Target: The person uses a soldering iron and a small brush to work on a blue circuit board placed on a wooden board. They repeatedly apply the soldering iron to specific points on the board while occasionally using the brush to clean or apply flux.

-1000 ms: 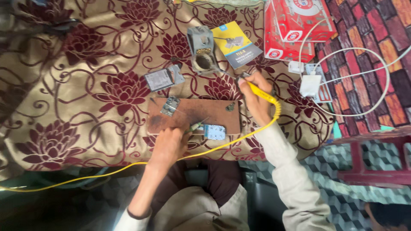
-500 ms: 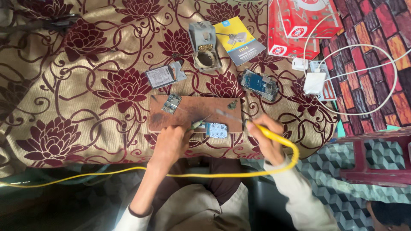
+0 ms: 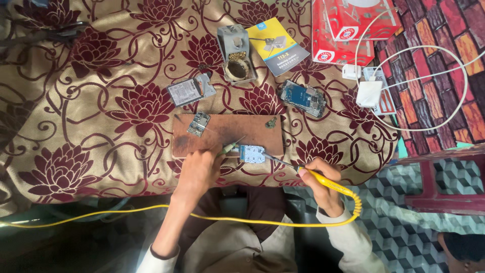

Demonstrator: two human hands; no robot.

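Low in the middle of the frame, the right hand [image 3: 323, 179] is gripping a yellow-handled soldering iron [image 3: 323, 181] whose thin metal tip is reaching up-left to the small blue-and-white circuit board [image 3: 251, 153], which is lying just left of that hand at the lower edge of the brown wooden work board [image 3: 227, 134]. The left hand [image 3: 199, 169] is closing around slim green-tipped tweezers [image 3: 233, 145], just left of the circuit board. The iron's yellow cord [image 3: 151, 208] is trailing toward the lower left.

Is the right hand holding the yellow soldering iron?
Yes, the right hand grips the yellow soldering iron, its tip near the small board.
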